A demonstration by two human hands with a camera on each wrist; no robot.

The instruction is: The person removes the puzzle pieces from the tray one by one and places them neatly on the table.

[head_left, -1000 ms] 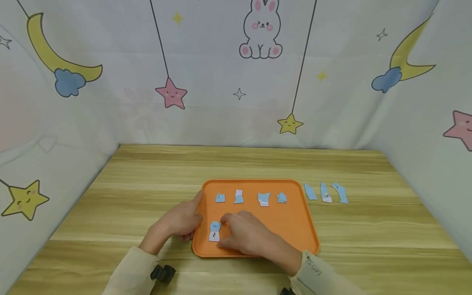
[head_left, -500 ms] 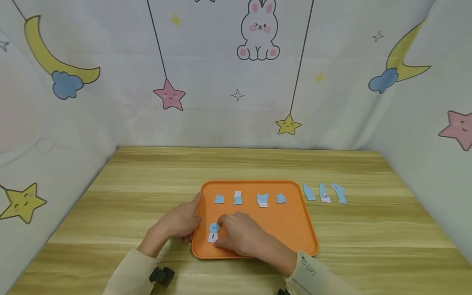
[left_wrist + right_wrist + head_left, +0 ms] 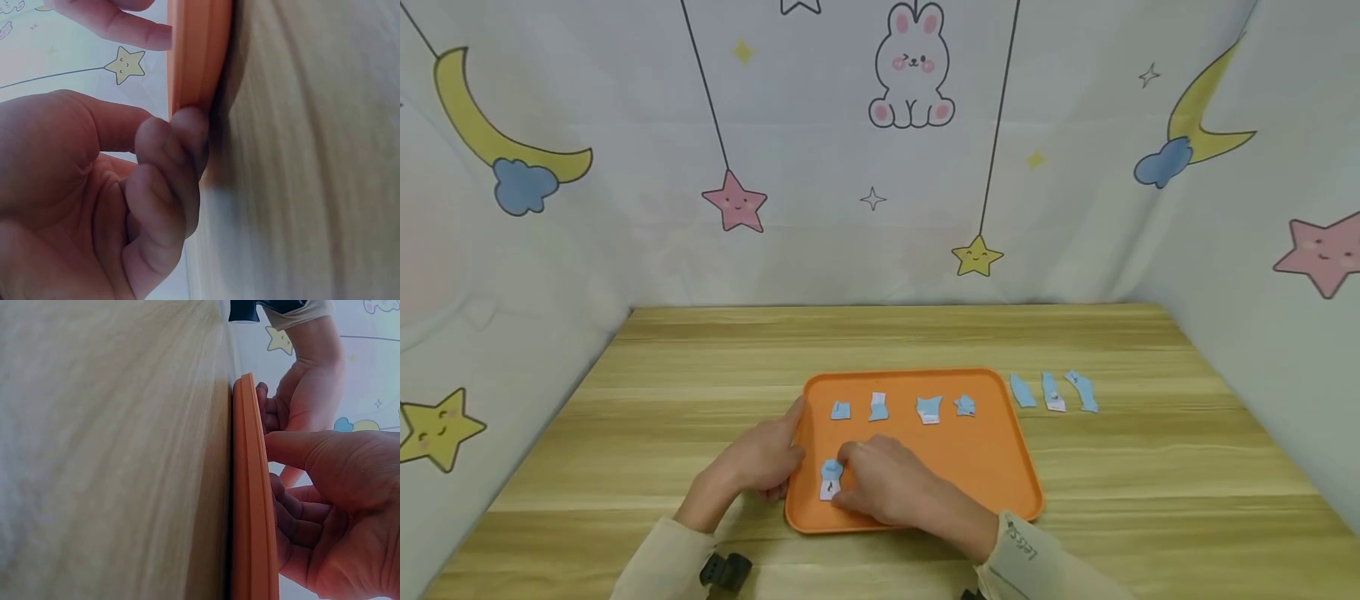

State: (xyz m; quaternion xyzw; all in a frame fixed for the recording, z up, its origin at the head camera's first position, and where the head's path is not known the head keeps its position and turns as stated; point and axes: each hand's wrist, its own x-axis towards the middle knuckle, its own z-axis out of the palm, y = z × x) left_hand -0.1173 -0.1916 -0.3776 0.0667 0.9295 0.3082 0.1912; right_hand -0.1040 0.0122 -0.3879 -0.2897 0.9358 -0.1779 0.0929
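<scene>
An orange tray (image 3: 925, 467) lies on the wooden table. My left hand (image 3: 763, 454) holds its left rim, the index finger reaching along the edge and the other fingers curled against the outer side in the left wrist view. In the tray's front left part lies a paper piece (image 3: 831, 480), light blue above and white below with a small dark mark. My right hand (image 3: 891, 483) has thumb and index finger at this piece's right side, the index near its top and the thumb at its lower corner. The other right fingers curl in.
Along the tray's back lie several blue and white paper scraps, among them a small one (image 3: 841, 410) and a wider one (image 3: 929, 409). Right of the tray, on the table (image 3: 1150, 467), are three long strips (image 3: 1052, 392). A patterned white curtain (image 3: 820, 150) hangs behind.
The head view has shifted slightly, so the whole scene sits a little lower and further left. Both hands keep their places at the rim and the paper piece.
</scene>
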